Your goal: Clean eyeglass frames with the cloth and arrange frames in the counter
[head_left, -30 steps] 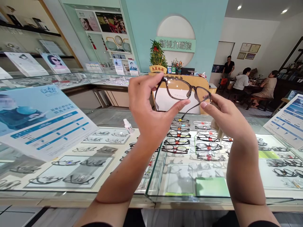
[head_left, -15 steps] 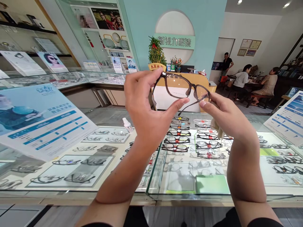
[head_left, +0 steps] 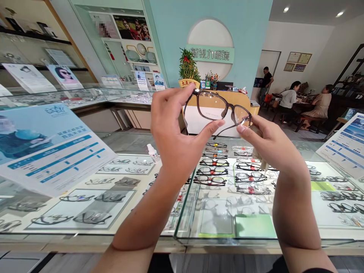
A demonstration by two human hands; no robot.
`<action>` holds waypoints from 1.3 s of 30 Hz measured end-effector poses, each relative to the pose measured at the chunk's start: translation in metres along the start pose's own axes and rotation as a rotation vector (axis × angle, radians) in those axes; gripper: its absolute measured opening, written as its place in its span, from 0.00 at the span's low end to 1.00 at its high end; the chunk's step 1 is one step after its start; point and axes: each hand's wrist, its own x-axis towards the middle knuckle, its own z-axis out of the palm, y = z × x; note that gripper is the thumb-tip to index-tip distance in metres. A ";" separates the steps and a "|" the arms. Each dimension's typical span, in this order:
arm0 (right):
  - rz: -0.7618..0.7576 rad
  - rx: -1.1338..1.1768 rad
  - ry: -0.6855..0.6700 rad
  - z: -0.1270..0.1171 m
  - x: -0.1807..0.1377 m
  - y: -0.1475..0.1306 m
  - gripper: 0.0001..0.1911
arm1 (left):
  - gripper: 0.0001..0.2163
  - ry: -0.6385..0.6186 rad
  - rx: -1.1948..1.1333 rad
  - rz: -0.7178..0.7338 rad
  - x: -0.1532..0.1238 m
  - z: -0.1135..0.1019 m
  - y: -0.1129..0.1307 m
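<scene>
A pair of dark-framed eyeglasses (head_left: 229,106) is held up above the glass counter, its clear lenses facing me and slightly tilted down to the right. My left hand (head_left: 178,129) pinches the frame's upper left corner with its fingers, the thumb stretched out below the left lens. At the other end, my right hand (head_left: 278,148) grips the right rim between thumb and fingers. A beige cloth (head_left: 264,159) hangs from beneath the right palm, partly hidden by it. One temple arm slants down behind the lenses.
Rows of eyeglasses (head_left: 212,171) lie inside the glass display counter (head_left: 182,239). A small white bottle (head_left: 153,153) stands on top, left of my hands. Printed cards (head_left: 54,148) stand at both sides. Farther back are a reception desk (head_left: 254,110) and several people (head_left: 288,99).
The view has tilted up slightly, so the background sits a little lower. Both hands keep their hold on the eyeglasses, which have barely moved.
</scene>
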 end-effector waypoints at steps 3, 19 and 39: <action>-0.010 -0.003 0.025 0.000 -0.002 -0.001 0.29 | 0.35 -0.004 -0.030 -0.025 0.000 0.000 0.000; -0.114 -0.057 0.223 0.008 -0.003 -0.007 0.26 | 0.32 -0.138 -0.211 -0.436 0.001 0.003 -0.016; -0.320 -0.168 0.535 0.020 -0.005 -0.006 0.27 | 0.33 -0.327 -0.626 -0.541 -0.015 0.036 -0.035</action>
